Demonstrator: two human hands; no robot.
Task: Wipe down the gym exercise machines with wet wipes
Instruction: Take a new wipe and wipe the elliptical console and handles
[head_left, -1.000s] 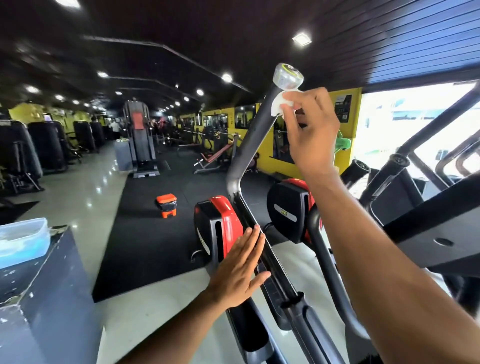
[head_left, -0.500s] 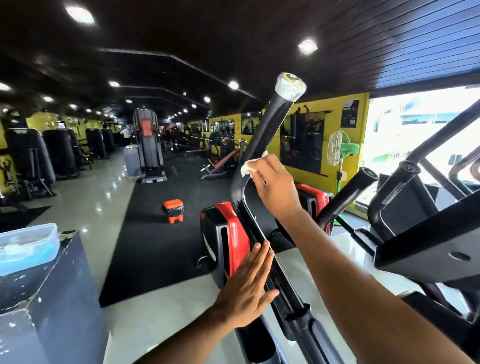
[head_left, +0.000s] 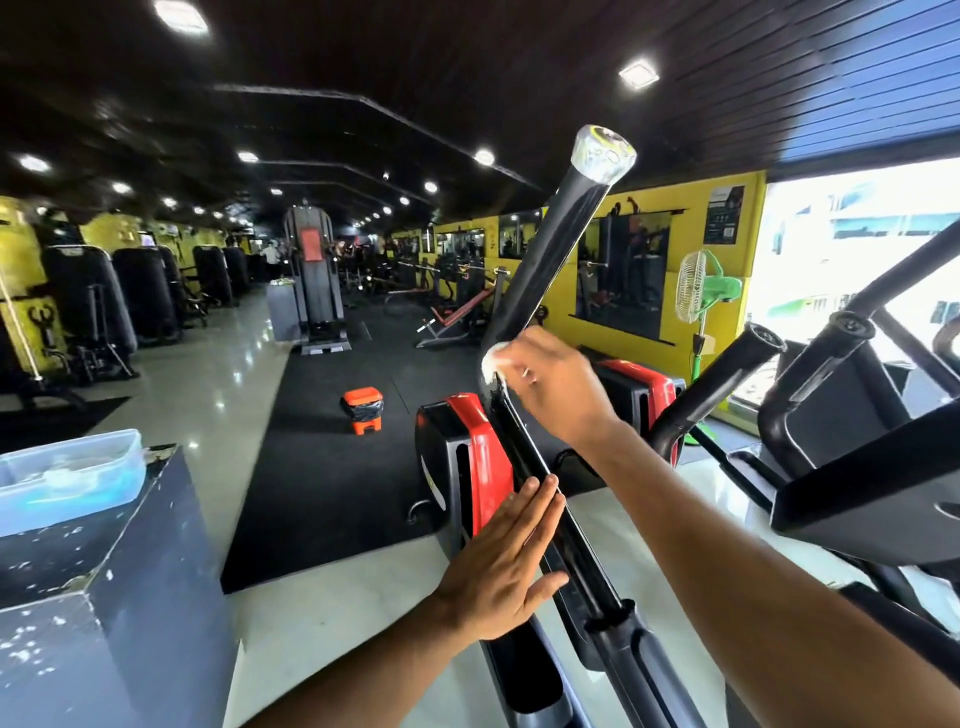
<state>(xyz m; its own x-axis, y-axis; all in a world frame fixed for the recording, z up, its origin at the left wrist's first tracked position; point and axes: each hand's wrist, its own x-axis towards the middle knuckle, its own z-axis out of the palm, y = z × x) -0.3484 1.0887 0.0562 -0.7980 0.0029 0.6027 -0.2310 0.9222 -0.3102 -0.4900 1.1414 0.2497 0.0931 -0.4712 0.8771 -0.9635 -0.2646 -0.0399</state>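
A black elliptical handle bar (head_left: 550, 254) rises in front of me, capped with a plastic-wrapped end (head_left: 602, 153). My right hand (head_left: 556, 384) grips a white wet wipe (head_left: 491, 361) and presses it against the bar at its bend, just above the red and black machine body (head_left: 467, 462). My left hand (head_left: 506, 566) lies flat with straight fingers against the lower part of the same bar (head_left: 587, 561). A second black handle (head_left: 727, 379) sticks up to the right.
A clear plastic wipes tub (head_left: 67, 478) sits on a dark box (head_left: 104, 597) at my left. An orange bin (head_left: 362, 408) stands on the black floor mat. A green fan (head_left: 701, 291), more machines and a bright window lie around.
My right hand has slid the wipe down the bar from the capped top to the bend. My left hand has stayed flat on the lower bar.
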